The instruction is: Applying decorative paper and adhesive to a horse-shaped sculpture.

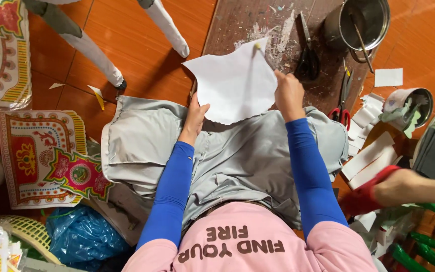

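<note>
My left hand (195, 118) holds the lower left edge of a white cut paper sheet (232, 85) over my lap. My right hand (288, 93) grips a thin stick or brush whose yellowish tip (257, 46) rests near the sheet's top. Both arms wear blue sleeves. A grey cloth (147, 146) covers my lap beneath the sheet. Ahead lies a dark wooden board (247, 20) smeared with white paste.
A metal pot (366, 20), black scissors (307, 55) and red-handled scissors (342, 98) lie on the board. A tin (409, 106) and white paper strips (368, 156) sit right. Another person's hand in red (373, 191) reaches in. Colourful printed sheets (36, 156) lie left, with white chair legs (96, 55).
</note>
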